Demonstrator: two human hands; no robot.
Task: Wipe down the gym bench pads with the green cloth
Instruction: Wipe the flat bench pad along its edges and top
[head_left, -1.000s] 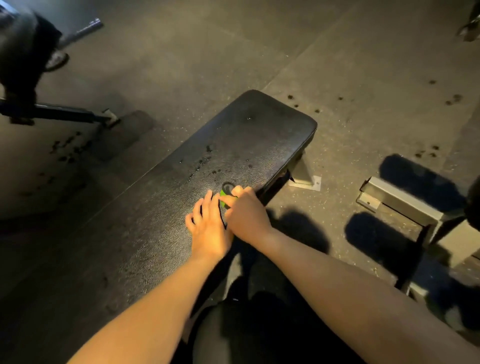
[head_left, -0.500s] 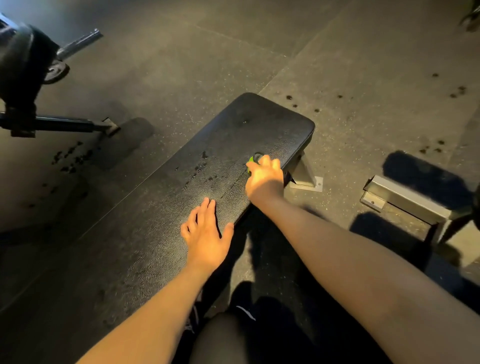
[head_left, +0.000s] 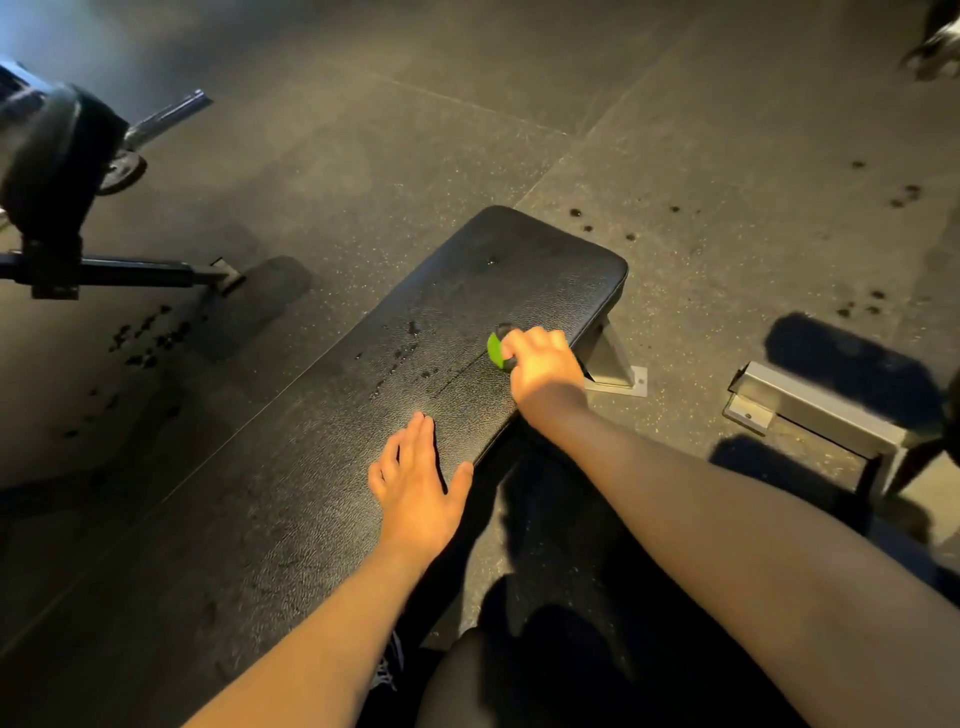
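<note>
On the bench pad (head_left: 322, 467), right hand (head_left: 543, 366) grips green cloth (head_left: 495, 351).

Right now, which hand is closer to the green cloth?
Right. The right hand grips the green cloth against the bench pad; the left hand rests flat on the pad, nearer the person, apart from it.

Green cloth (head_left: 494, 350); black, seemingly pebbled bench pad (head_left: 322, 467)
</note>
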